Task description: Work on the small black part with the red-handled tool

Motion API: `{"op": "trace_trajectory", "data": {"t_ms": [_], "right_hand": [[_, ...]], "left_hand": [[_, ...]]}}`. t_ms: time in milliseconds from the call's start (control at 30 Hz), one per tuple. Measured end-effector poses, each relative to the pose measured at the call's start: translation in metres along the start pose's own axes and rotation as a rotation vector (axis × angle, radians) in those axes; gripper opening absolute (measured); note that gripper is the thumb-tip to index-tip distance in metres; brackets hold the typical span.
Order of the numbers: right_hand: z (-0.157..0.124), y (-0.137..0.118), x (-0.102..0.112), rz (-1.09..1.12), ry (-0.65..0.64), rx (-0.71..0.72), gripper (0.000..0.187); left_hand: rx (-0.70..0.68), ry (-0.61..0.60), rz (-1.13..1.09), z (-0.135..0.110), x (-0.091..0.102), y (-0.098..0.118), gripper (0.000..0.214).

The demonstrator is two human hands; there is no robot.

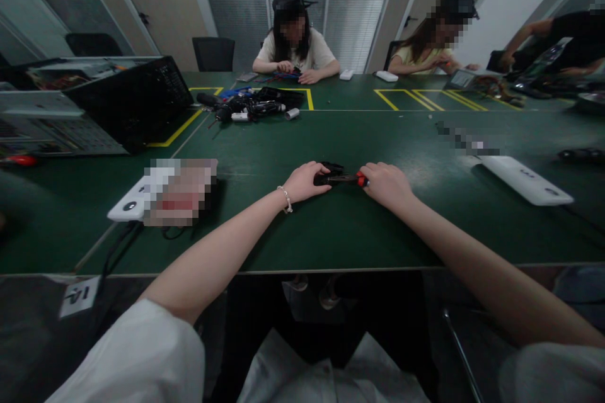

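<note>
My left hand (305,181) rests on the green table (340,233), fingers curled over a small black part (332,169). My right hand (385,184) is closed around a red-handled screwdriver (347,180). Its dark shaft lies level and points left, reaching the black part under my left fingers. Both hands sit close together near the middle of the table. A bead bracelet (285,199) circles my left wrist.
A white power strip (524,179) lies at right, another (130,204) at left beside a blurred patch. An open computer case (89,107) stands at far left. A heap of black tools (250,107) lies mid-table. Three people work across the table.
</note>
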State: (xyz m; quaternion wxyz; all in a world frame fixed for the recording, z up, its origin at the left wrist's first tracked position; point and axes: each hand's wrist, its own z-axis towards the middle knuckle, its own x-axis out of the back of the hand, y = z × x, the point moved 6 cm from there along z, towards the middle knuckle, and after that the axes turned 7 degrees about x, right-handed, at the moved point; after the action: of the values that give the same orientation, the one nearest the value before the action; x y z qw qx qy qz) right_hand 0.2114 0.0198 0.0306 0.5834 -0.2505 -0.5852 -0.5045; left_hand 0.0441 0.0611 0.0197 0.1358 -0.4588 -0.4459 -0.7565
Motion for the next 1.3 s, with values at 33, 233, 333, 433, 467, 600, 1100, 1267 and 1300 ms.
{"op": "trace_trajectory", "data": {"t_ms": [33,233,333,433,467,600,1100,1267,1300], "right_hand": [[0.0000,0.0003,0.0000,-0.005,0.000,0.000,0.018],[-0.0011,0.0003,-0.0009,-0.029,0.019,0.016,0.019],[-0.0015,0.0002,-0.0004,-0.028,0.023,0.002,0.019],[-0.0015,0.0003,0.0002,-0.021,0.018,-0.008,0.019],[-0.0014,0.0002,0.0002,-0.018,0.018,-0.006,0.019],[-0.0018,0.0009,-0.0004,0.008,0.036,0.001,0.020],[-0.0023,0.0014,-0.0003,0.025,0.058,-0.004,0.018],[-0.0017,0.0014,-0.0023,0.011,0.042,-0.016,0.016],[-0.0016,0.0016,-0.0026,0.010,0.041,-0.018,0.016]], "left_hand": [[0.000,-0.001,-0.001,-0.0001,0.0001,0.0001,0.032],[-0.005,-0.003,-0.010,-0.0007,0.0009,0.0008,0.029],[-0.002,0.002,-0.015,-0.0009,0.0008,0.0007,0.030],[-0.002,0.005,-0.013,-0.0011,0.0007,0.0009,0.031],[-0.002,0.006,-0.011,-0.0012,0.0009,0.0011,0.030],[-0.001,-0.004,0.003,-0.0014,0.0015,0.0017,0.030],[0.009,-0.011,-0.002,-0.0014,0.0011,0.0019,0.028],[0.006,0.000,0.007,-0.0014,0.0016,0.0023,0.030],[0.007,0.000,0.009,-0.0015,0.0016,0.0024,0.030]]}}
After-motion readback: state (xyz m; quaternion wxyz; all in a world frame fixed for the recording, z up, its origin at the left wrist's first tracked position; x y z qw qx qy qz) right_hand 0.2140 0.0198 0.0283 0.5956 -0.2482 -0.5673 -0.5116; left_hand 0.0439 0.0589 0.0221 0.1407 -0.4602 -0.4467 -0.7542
